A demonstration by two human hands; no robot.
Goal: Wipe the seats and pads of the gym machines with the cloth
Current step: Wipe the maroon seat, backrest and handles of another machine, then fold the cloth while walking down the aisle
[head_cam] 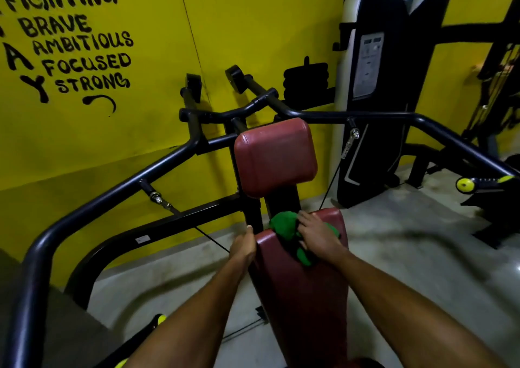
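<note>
A long dark-red seat pad (306, 291) runs away from me in the middle of the view. Beyond it stands a squarer red chest pad (275, 156) on a black post. A green cloth (284, 224) lies bunched on the far end of the seat pad. My right hand (316, 234) presses down on the cloth, its fingers curled over the fabric. My left hand (243, 248) grips the left edge of the seat pad near its far corner, thumb up along the side.
Black tubular machine arms (92, 207) curve around both sides of the seat, with thin cables running down from them. A yellow wall (157, 43) with black lettering stands behind. A black and white weight-stack tower (374, 91) stands at the right. The floor is grey concrete.
</note>
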